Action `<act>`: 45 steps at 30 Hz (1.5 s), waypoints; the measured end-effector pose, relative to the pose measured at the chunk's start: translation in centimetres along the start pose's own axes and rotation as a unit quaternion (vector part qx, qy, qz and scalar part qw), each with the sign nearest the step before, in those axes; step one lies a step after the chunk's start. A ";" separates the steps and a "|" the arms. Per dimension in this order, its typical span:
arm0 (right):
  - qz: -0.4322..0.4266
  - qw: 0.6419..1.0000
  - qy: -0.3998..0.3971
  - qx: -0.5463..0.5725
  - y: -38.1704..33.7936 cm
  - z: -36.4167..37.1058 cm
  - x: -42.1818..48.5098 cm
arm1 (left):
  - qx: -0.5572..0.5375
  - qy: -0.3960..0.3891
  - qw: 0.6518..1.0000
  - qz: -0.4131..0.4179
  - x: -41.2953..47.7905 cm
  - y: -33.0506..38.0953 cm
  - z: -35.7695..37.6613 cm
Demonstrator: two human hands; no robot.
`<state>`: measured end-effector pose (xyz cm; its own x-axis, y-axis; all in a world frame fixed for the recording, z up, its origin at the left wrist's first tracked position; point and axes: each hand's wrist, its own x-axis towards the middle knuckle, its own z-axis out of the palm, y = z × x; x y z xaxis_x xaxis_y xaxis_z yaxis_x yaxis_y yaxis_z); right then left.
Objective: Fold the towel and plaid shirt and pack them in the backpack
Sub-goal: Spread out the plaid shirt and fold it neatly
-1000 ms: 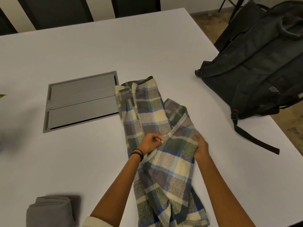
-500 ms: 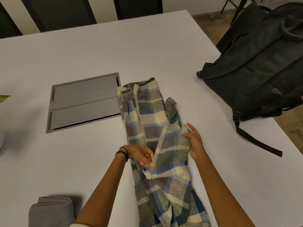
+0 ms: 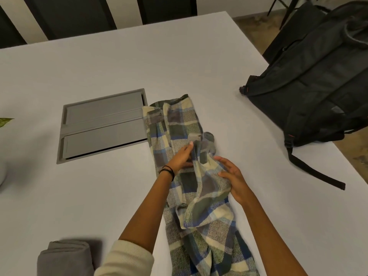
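Observation:
The plaid shirt, in green, blue and cream, lies in a long bunched strip down the middle of the white table. My left hand pinches a raised fold near the shirt's middle. Just to its right, my right hand grips the shirt's right edge with curled fingers. A folded grey towel sits at the table's near left corner. The black backpack lies on the table's right edge, a strap trailing toward me.
A grey recessed cable hatch is set into the table left of the shirt. A green leaf tip and a pale rounded object show at the left edge. Dark chairs stand beyond the far side.
My left hand moved up the shirt from its lower middle to the raised fold. My right hand shifted lower along the right edge, and the cloth bunched up between both hands.

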<state>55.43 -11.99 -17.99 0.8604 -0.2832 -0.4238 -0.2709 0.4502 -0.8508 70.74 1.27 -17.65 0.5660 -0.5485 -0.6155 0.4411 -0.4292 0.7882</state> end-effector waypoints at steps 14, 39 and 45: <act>0.029 0.992 0.071 -0.098 -0.5 2.3 1.7 | -0.247 0.096 0.962 0.074 -1.8 0.7 -2.0; -0.041 0.904 0.010 -0.425 -6.2 6.8 14.1 | 0.075 0.183 0.976 0.086 2.4 0.9 -8.6; -0.031 0.911 0.030 -0.411 -2.5 4.2 11.3 | 0.065 0.171 0.981 0.059 0.3 -3.4 -7.2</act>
<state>67.65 -12.74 -19.29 0.8669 -0.3430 -0.3617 -0.4748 -0.3474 -0.8086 74.42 7.79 -20.52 0.8187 -0.3358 -0.4658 0.2779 -0.4781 0.8332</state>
